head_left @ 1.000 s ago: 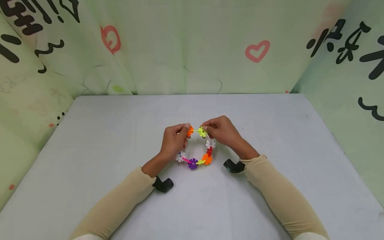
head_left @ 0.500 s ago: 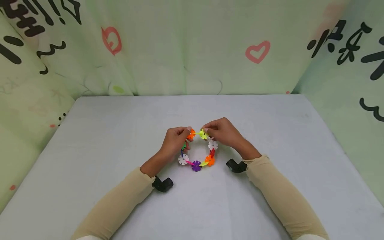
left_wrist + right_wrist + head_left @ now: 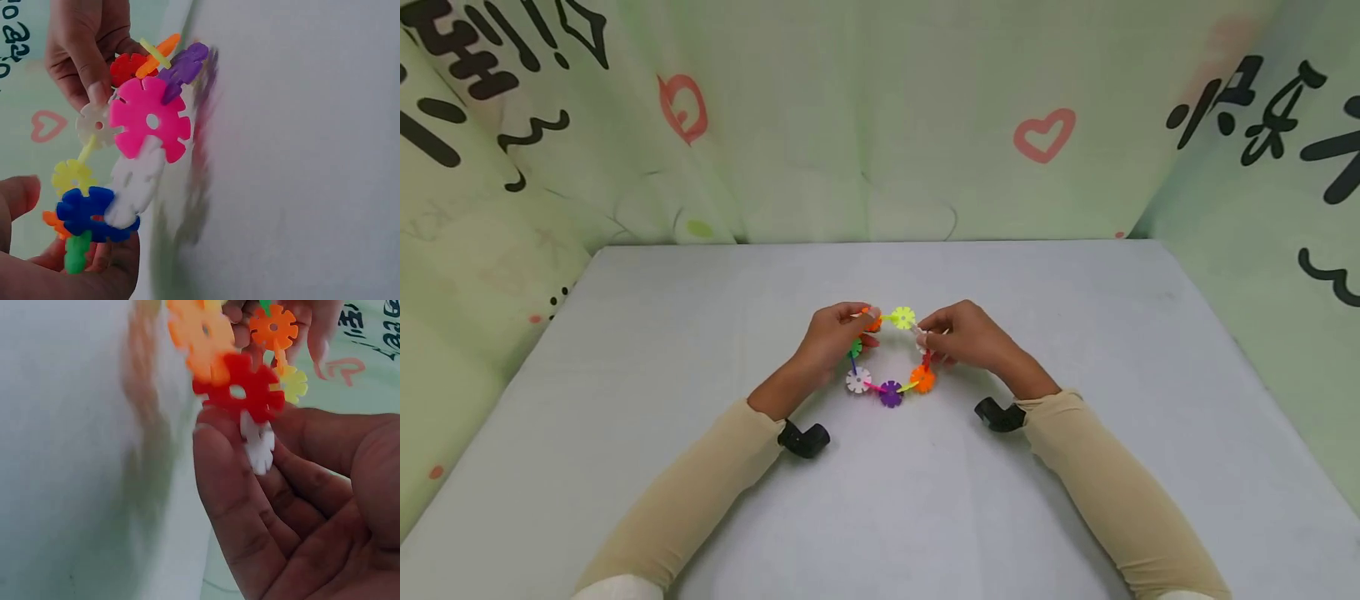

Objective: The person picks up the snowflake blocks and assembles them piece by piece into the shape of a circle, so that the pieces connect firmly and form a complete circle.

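A ring of slotted plastic flower discs, linked edge to edge in several colours, is held between both hands. My left hand point(image 3: 829, 340) pinches an orange disc point(image 3: 57, 224) at the ring's upper left; a green disc point(image 3: 856, 347) shows below those fingers. At the right side my right hand point(image 3: 967, 337) holds a white disc point(image 3: 259, 450) between thumb and fingers, close to a red disc point(image 3: 240, 390). Between the hands sits a yellow disc point(image 3: 903, 317), untouched. Along the near side run a white disc point(image 3: 858, 381), a purple disc point(image 3: 891, 394) and another orange disc point(image 3: 922, 379).
A white-covered table point(image 3: 880, 500) spreads under the arms. Behind it hangs a pale green curtain point(image 3: 865, 125) with hearts and black lettering. Black wrist devices point(image 3: 803, 440) stick out from both sleeves.
My right hand has let go of the yellow disc and moved down along the ring to the white one. The ring's near side has risen in the view. My left hand keeps its pinch.
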A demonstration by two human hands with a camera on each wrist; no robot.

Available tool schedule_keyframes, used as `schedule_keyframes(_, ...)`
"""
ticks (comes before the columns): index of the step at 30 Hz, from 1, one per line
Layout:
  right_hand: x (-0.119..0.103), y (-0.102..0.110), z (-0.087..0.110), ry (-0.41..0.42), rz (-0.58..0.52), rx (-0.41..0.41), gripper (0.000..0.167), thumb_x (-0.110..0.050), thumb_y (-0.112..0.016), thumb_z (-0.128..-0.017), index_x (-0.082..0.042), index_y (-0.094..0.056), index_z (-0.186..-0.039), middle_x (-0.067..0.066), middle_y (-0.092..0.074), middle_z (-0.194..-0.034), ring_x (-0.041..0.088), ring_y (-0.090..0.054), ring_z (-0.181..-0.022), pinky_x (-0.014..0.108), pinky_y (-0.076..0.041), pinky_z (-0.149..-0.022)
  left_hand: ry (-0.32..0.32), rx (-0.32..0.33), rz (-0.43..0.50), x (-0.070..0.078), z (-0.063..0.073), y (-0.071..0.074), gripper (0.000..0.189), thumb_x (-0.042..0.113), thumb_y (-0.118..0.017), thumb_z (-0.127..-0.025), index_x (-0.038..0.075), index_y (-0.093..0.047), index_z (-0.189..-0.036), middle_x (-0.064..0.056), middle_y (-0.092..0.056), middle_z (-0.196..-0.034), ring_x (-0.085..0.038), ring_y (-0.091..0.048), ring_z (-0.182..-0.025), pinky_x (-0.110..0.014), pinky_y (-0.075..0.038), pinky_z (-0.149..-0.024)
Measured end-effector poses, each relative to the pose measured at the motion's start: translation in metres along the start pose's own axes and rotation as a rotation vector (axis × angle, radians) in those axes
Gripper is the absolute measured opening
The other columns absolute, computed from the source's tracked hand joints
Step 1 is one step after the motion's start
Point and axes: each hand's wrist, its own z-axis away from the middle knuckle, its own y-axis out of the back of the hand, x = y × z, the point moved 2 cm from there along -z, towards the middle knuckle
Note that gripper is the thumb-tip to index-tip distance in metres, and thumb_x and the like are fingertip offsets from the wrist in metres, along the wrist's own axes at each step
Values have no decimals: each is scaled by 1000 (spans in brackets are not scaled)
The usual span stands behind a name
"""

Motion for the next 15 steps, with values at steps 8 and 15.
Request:
schedule_keyframes(8, 10, 0, -11, -69, 42, 123, 30, -14, -63, -96, 5, -65, -119, 13, -69, -86, 20, -67, -62, 32, -56, -60, -140, -33, -204, 0, -4, 1, 66, 7, -72, -88, 9, -42, -147, -13, -56, -132, -26, -52, -123, -36, -48, -96)
schedule_keyframes(15, 17, -10, -18, -161, 164, 174, 31, -22, -64, -95, -1, -68, -118, 6, -67, -76, 14, -56, -56, 27, -46, -60, -217, 13, -391, -8, -12, 0, 43, 3, -68, -90, 3, -60, -132, -11, -62, -126, -25, -56, -117, -35, -46, -98)
